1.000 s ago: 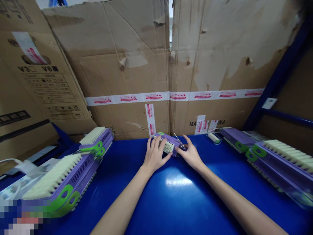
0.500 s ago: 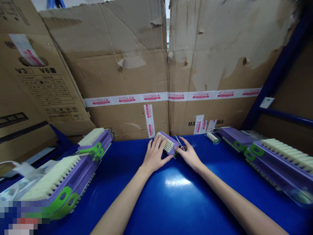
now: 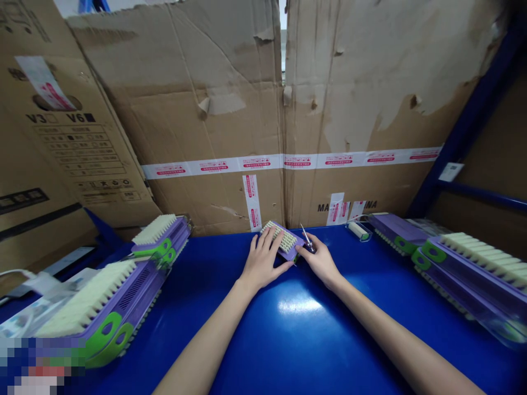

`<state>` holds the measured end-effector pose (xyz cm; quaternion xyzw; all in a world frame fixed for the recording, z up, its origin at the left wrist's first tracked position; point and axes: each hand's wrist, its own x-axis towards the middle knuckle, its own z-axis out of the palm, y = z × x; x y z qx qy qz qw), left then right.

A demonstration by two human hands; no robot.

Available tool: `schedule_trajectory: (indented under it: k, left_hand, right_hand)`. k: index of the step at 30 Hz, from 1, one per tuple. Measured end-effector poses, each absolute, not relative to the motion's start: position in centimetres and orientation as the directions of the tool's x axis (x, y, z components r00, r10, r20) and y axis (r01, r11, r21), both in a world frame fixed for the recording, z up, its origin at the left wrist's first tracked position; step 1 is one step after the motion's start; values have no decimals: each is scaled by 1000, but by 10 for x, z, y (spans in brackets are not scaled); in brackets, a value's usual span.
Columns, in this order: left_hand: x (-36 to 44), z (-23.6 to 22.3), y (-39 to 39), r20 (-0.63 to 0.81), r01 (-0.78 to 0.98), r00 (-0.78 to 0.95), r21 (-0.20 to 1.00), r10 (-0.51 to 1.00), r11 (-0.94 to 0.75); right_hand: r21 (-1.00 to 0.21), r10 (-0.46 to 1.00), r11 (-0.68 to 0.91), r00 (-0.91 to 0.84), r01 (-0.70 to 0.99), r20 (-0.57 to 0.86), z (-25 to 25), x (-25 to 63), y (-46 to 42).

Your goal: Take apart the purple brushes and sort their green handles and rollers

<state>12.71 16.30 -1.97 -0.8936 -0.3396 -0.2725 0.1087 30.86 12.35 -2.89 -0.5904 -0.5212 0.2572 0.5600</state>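
Note:
A purple brush head with rows of cream bristles and a bit of green at its near end lies at a slant on the table by the cardboard. My left hand grips it, fingers laid over the bristles and thumb along the near side. In my right hand is a small screwdriver, its thin metal shaft sticking up and its dark handle mostly hidden in the curled fingers. The right thumb touches the brush head's right edge.
Purple-and-green brush heads in clear packs stand at left and right. A small cream piece in clear plastic sits at the back right. Tall cardboard walls the back of the blue table. A white cable lies left.
The screwdriver has swung more upright and slightly right in my right hand. The brush head and my left hand have shifted very slightly.

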Motion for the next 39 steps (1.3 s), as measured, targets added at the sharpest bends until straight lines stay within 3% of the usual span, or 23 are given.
schedule_trajectory:
  k: [5,11,17,21,24,28,31,35,39]
  left_hand:
    - [127,-19,163,540,651,638,3,549,-759]
    - [128,-17,161,531,653,632,28,564,-757]
    - [131,-11,158,540,675,518,218,664,-705]
    - [130,2,163,539,687,393,367,745,-627]
    - [132,10,164,552,724,308,393,775,-567]
    - [140,12,156,562,784,363,247,743,-569]
    - [139,15,154,490,760,471,196,733,-620]
    - [129,31,158,306,651,631,290,712,-702]
    - [124,51,156,212,718,573,335,791,-610]
  right_hand:
    - [-954,925,171,292,247,241,-31,309,125]
    - [-951,926,137,305,276,222,-30,309,125]
    - [-963,927,89,333,255,174,-19,308,118]
    - [-986,995,-53,87,156,-40,-2,303,104]
    - [-990,996,-76,-34,120,-80,5,298,98]
    - [-996,998,-66,16,61,-66,3,296,99]
    - [-997,996,-67,62,48,-64,-1,297,103]
    - [-998,985,-49,169,47,-41,-6,300,108]
    - [-989,955,-1,294,149,43,-14,308,114]
